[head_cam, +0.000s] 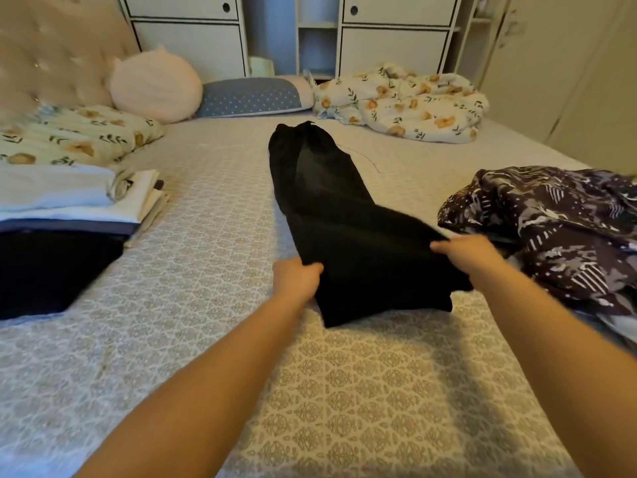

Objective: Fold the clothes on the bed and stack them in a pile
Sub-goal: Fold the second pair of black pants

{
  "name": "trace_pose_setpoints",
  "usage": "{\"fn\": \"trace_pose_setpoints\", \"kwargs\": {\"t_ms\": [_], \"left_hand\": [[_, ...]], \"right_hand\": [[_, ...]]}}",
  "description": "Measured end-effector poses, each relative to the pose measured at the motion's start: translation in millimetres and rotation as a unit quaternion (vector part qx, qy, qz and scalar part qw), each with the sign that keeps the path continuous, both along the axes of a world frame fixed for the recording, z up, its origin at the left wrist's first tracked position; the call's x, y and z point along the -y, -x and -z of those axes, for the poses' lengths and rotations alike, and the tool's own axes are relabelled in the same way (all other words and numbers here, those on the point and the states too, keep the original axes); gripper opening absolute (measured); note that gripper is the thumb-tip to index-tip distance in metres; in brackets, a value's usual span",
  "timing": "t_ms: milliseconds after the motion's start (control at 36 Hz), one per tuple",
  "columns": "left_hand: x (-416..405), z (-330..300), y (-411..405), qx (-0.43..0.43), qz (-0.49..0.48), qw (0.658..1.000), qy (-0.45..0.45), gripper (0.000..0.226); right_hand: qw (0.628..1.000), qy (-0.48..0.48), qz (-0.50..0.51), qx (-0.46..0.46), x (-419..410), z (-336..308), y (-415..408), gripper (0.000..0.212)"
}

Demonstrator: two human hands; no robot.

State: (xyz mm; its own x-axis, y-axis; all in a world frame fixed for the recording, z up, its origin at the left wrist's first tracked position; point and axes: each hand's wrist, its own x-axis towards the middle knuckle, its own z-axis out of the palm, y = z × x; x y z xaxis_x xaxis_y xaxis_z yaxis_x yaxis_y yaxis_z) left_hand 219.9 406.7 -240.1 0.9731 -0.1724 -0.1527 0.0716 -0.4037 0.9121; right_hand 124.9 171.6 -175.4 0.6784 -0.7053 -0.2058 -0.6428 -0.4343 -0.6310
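A bedroom: white cupboards (186, 39) line the far wall, and the bed (206, 305) with its patterned grey cover fills the view. At the left edge sits the pile (69, 215) of folded clothes, pale pieces above a black one; it looks uneven at its near corner, so a careless drop on top could tip or spread it. In the middle, the black trousers (331, 208) lie lengthwise, the far end toward the pillows. The left hand (298, 276) holds the near edge with fingers curled round the cloth; the right hand (463, 251) pinches the opposite near edge. If either grip slackens during the fold, the layers could slide apart and crease. Just beside the right hand lies the crumpled patterned garment (551, 232), close enough to snag on the trousers and be dragged.
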Motion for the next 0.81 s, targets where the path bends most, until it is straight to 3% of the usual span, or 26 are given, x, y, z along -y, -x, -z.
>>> {"fn": "trace_pose_setpoints", "kwargs": {"t_ms": [83, 194, 250, 306, 361, 444, 556, 611, 722, 806], "left_hand": [[-3, 26, 6, 0.018, -0.008, 0.999, -0.038, 0.021], [3, 24, 6, -0.013, 0.059, 0.998, -0.024, 0.024], [5, 20, 4, 0.021, 0.059, 0.997, -0.040, 0.027], [7, 20, 3, 0.056, 0.057, 0.995, -0.053, 0.024], [11, 21, 1, 0.020, 0.069, 0.997, -0.035, 0.018], [15, 22, -2, -0.030, 0.063, 0.997, -0.023, 0.029], [17, 16, -4, -0.023, 0.075, 0.994, -0.082, 0.039], [17, 14, -5, -0.035, 0.080, 0.991, -0.100, 0.040], [18, 12, -11, -0.049, 0.083, 0.988, -0.120, 0.043], [20, 11, -10, -0.038, 0.046, 0.992, -0.115, 0.048]], "right_hand": [[0.992, 0.024, -0.038, -0.119, -4, 31, 12, 0.045], [0.998, -0.036, -0.004, -0.043, -9, 52, 20, 0.037], [0.999, -0.040, 0.010, 0.005, -12, 57, 22, 0.035], [0.998, -0.024, -0.004, 0.063, -16, 58, 23, 0.023], [0.993, -0.008, -0.046, 0.108, -19, 57, 22, 0.012], [0.991, 0.011, -0.093, 0.095, -21, 54, 19, 0.011], [0.990, 0.018, -0.133, -0.036, -20, 51, 20, 0.014], [0.989, -0.002, -0.136, -0.053, -20, 49, 20, 0.016], [0.990, -0.066, -0.124, 0.016, -22, 32, 14, 0.013], [0.983, -0.095, -0.134, 0.079, -24, 16, 13, 0.023]]}}
